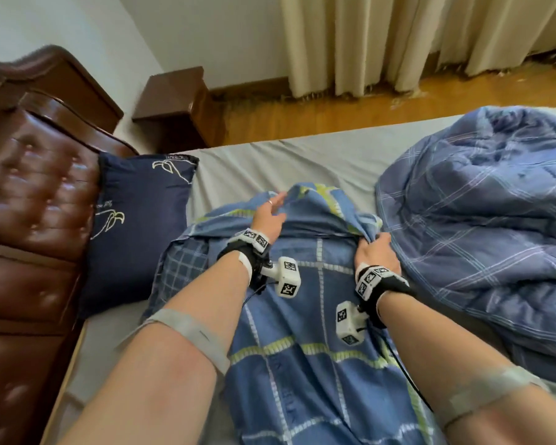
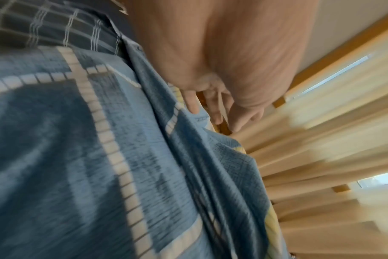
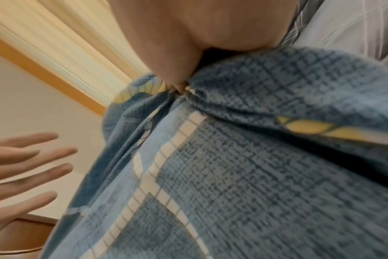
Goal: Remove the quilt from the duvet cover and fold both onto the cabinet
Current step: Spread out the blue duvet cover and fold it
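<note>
A blue checked duvet cover (image 1: 315, 348) with white and yellow-green stripes lies lengthwise on the bed in front of me, its far end bunched up. My right hand (image 1: 374, 248) grips a gathered fold of that cover (image 3: 244, 157) at its right far corner. My left hand (image 1: 272, 211) is over the far left part of the cover (image 2: 78, 157) with its fingers (image 2: 213, 108) spread and straight, holding nothing. The quilt (image 1: 482, 220), pale blue with thin white lines, sits in a crumpled heap on the right of the bed.
The bed has a grey sheet (image 1: 270, 162). A dark blue pillow (image 1: 135, 226) leans on the brown leather headboard (image 1: 29, 203) at the left. A brown bedside cabinet (image 1: 177, 101) stands beyond the bed's far edge, with wooden floor (image 1: 398, 104) and cream curtains (image 1: 430, 36) behind.
</note>
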{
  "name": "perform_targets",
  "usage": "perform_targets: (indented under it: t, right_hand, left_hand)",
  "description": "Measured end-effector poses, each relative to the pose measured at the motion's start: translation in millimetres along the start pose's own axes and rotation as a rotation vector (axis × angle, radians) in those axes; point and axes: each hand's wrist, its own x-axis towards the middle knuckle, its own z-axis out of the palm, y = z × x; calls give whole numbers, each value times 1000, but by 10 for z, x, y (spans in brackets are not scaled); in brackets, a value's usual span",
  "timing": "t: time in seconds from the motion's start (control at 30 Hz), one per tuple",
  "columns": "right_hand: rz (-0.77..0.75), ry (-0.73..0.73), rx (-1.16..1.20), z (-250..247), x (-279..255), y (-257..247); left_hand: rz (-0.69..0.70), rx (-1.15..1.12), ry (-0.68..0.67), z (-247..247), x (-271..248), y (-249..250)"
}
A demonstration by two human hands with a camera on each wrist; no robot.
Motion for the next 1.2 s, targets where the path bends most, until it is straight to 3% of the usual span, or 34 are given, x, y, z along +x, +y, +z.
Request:
perform_targets:
  t: [0.07,0.17,0.23,0.4,0.5,0.6,0.7,0.87,1.0,1.2]
  right_hand:
    - [29,151,-106,101,-70,12]
    - [-108,252,-236,442,-226,-93]
    - [-195,189,-273,763,-415,-302]
    - [-576,-151,-436,1855,-941,-1139]
    - [-703,-321,-502,2581,-1176,-1537]
    - [-643,-433,-603,3176,-1287,-1699]
    - [-554,-392,-809,3489,-1296,-1622]
    - [-526,-166,-1032,3437,-1322,-1569]
    - [-345,-167,-860,3224,-1391,-1629]
    - [-314,-158,-710,2683,-1501,-1756]
  left_hand:
    - [-19,154,25,-91,-51,-302]
    - [-121,467,148,-485,-145,-820]
    - [-212,550,198,-853,-186,-1179]
    - [-398,417,388,-1872,-32,-2008]
    - [-491,382,348,-2358,99,-2617]
    - [-557,314,218,-2569,299,-3243]
    - [-608,108,96,-2512,446,-3608]
    - [-390,122,64,-2591,305,-3568]
    - [-395,157,149,-2898,-108,-3384]
    - [-351,346,217,-3519,-619,-2718]
